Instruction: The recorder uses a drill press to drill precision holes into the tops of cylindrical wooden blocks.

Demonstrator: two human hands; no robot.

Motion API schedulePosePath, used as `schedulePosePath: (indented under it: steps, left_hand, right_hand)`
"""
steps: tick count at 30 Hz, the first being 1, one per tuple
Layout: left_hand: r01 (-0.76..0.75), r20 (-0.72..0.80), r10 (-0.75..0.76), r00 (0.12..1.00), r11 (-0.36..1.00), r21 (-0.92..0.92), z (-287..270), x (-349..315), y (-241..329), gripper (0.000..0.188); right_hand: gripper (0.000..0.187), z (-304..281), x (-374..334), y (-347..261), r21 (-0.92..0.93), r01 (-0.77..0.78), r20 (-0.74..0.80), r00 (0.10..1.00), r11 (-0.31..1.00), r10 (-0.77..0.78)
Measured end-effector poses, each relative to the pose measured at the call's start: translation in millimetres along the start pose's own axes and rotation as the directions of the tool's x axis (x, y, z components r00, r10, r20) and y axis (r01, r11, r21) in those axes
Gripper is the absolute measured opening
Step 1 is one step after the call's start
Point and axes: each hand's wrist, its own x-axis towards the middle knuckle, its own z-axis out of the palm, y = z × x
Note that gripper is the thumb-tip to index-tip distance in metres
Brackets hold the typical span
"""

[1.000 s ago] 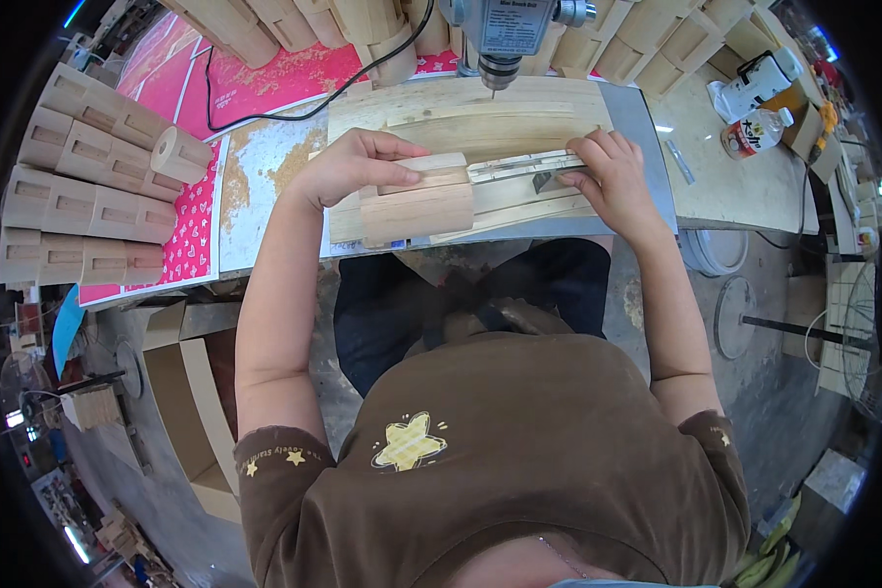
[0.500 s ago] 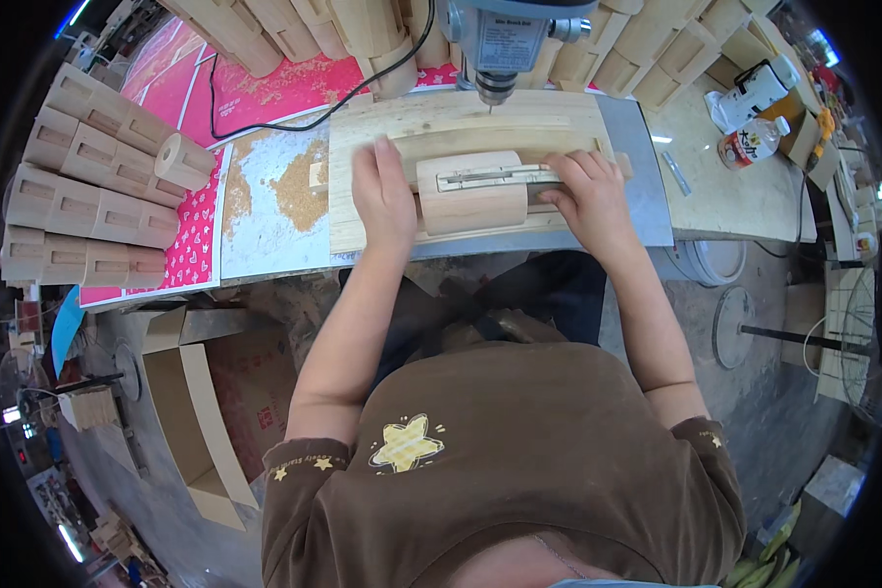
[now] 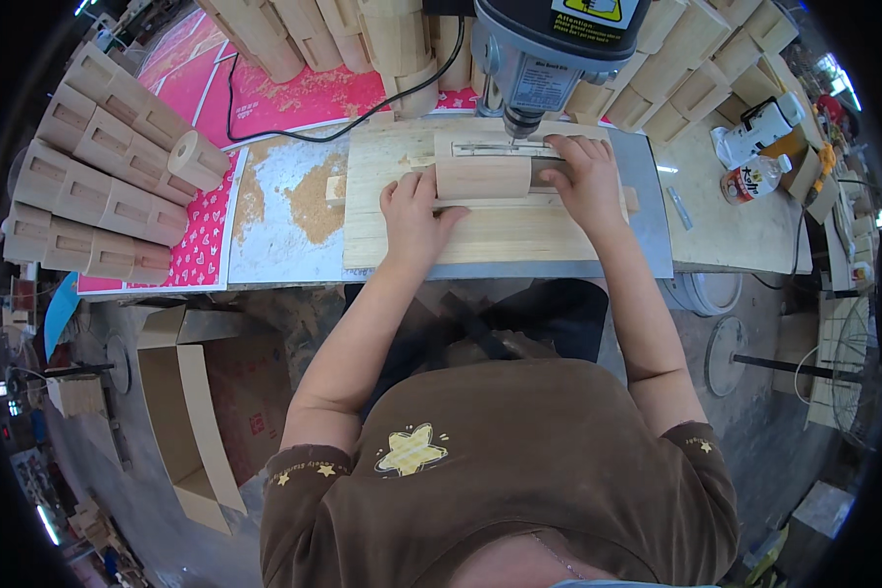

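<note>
We see the grey-and-black bench drill (image 3: pixel 549 54) only in part, as the upper edge cuts off its top; the print on its white label (image 3: pixel 541 83) is too small for us to read. We cannot tell whether the thin metal bit (image 3: pixel 515 141) touches the pale slotted strip (image 3: pixel 480 151) below it. The right hand (image 3: pixel 586 183) hides that strip's right end from us, and the lower edge crops the brown short-sleeved shirt (image 3: pixel 529 461).

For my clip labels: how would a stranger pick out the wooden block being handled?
Find the bench drill. Below it, the wooden block lies between left hand and right hand. Unlike the stacked blocks at left, it carries a pale strip.
</note>
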Motion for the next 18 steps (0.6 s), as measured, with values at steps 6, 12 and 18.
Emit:
schedulePosePath:
  steps: [6, 12, 18]
  left_hand:
    - [-0.084, -0.017, 0.084, 0.996, 0.996, -0.005, 3.2, -1.8, -8.8, 0.066]
    - [-0.069, 0.001, 0.069, 0.998, 0.998, 0.000, 2.7, -1.9, -8.9, 0.067]
    - [-0.050, 0.013, 0.050, 0.999, 0.999, 0.019, 4.9, 1.0, -6.4, 0.069]
  right_hand:
    - [0.033, -43.1, 21.9, 11.1, 0.516, 0.055, -0.353, 0.923, 0.855, 0.154]
    - [0.032, -117.5, 142.4, -28.8, 0.736, 0.079, -0.556, 0.638, 0.673, 0.533]
    - [0.030, -131.9, 129.4, -29.6, 0.096, 0.118, -0.480, 0.875, 0.988, -0.058]
